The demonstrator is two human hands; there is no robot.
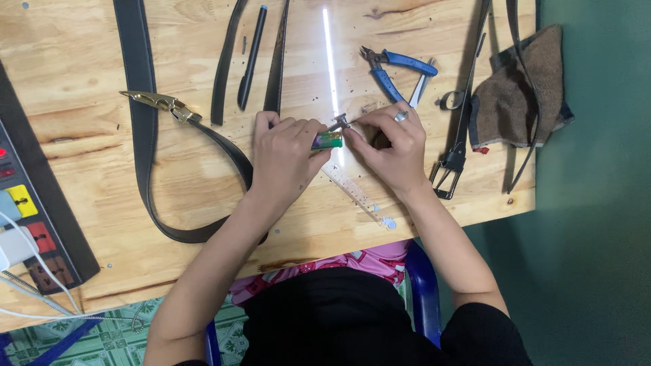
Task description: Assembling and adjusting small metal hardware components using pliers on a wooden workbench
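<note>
Black clothing and a pink patterned cloth [380, 261] closest in, over a blue chair frame [424, 291] at the edge of the pale wooden table [102, 203]. Just beyond, both hands meeting at mid-table. Left hand [285, 152] curled tight around a small green lighter [328, 140], fingers pressed together, thumb up near its top. Right hand [390, 146], ring on one finger, fingertips pinched on a small silver metal fitting [339, 122] held right at the lighter's head; cannot tell whether a flame is lit. Judged as a heating or fine-fitting step on that small part, mid-way, with both grips closed and nothing loose. Calls for a steady pinch and fingertips kept clear of the lighter's head. Clear plastic ruler [356, 193] lying flat just below the hands. Black leather belt with a gold buckle [196, 234] looping past the left wrist. Blue-handled cutters [397, 68] near, above the right hand. Black pen [251, 57] further up; brown cloth [525, 85] well apart at the right edge.
</note>
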